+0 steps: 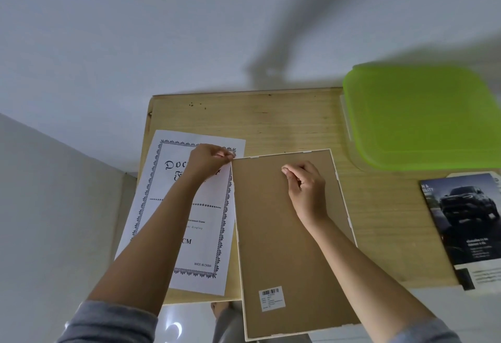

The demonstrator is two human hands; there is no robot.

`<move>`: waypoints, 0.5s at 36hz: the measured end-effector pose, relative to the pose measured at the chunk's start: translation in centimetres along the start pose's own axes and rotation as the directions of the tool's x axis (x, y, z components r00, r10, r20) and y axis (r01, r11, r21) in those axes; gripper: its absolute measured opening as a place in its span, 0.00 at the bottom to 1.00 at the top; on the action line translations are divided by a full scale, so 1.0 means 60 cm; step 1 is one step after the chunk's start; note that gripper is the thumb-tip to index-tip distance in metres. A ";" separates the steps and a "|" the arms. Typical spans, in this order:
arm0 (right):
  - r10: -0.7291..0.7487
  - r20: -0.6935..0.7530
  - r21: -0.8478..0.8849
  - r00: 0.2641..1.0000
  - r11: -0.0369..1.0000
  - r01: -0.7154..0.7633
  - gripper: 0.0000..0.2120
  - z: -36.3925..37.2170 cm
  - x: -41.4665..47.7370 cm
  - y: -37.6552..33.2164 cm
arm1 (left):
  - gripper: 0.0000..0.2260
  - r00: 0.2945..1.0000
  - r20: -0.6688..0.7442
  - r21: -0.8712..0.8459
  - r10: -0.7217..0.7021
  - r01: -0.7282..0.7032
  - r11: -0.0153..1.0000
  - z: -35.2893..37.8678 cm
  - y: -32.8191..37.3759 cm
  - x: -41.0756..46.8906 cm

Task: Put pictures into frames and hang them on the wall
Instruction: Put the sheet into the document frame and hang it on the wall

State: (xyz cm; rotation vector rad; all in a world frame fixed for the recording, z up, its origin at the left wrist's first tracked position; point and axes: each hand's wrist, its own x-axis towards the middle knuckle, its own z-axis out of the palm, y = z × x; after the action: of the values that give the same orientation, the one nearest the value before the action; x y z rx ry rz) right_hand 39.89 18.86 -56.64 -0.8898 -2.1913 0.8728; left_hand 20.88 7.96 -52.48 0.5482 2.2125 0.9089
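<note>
Between printed sheet (206, 250) and car brochure (461, 212), left hand (208, 159) pinches the frame (282, 247) corner, right hand (306, 188) curled on it, grip unclear.

Frame (273, 247) is lying face down on the counter (284, 120), brown back facing up, and its near end sticks out past the counter's edge. There's a barcode sticker (273, 298) near its bottom left.

My left hand (208, 159) is up at the frame's top left corner, with my fingers (227, 155) pinching right at the rim. My right hand (306, 188) sits on the brown back near the top, all curled up. Honestly can't tell if it's got hold of anything.

The printed certificate sheet (173, 207) lies flat just left of the frame, under my left arm. A blurry green lid (417, 117) is at the far right, and a car brochure (461, 218) lies nearer me on that side.
</note>
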 end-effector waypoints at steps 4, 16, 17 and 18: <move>-0.008 -0.015 0.000 1.000 1.000 0.008 0.07 -0.001 0.001 -0.001 | 0.08 1.000 0.019 -0.057 -0.017 0.018 0.998 -0.001 -0.003 0.000; -0.021 -0.045 0.024 0.999 0.999 0.022 0.07 -0.009 0.001 -0.010 | 0.08 0.999 0.032 -0.130 -0.024 0.028 0.991 -0.002 -0.004 -0.003; -0.020 -0.047 0.025 0.999 0.999 0.021 0.07 -0.010 0.002 -0.011 | 0.08 0.999 0.029 -0.127 -0.018 0.021 0.992 -0.002 -0.004 -0.005; -0.018 -0.048 0.026 0.999 0.999 0.020 0.07 -0.010 0.002 -0.011 | 0.08 1.000 0.026 -0.126 -0.010 0.014 0.992 -0.001 -0.004 -0.005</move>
State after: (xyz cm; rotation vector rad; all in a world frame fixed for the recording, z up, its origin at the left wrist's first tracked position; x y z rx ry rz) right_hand 40.02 18.75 -55.74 -0.8671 -2.1387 0.8609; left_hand 21.03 7.60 -52.47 0.4840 2.1161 1.0218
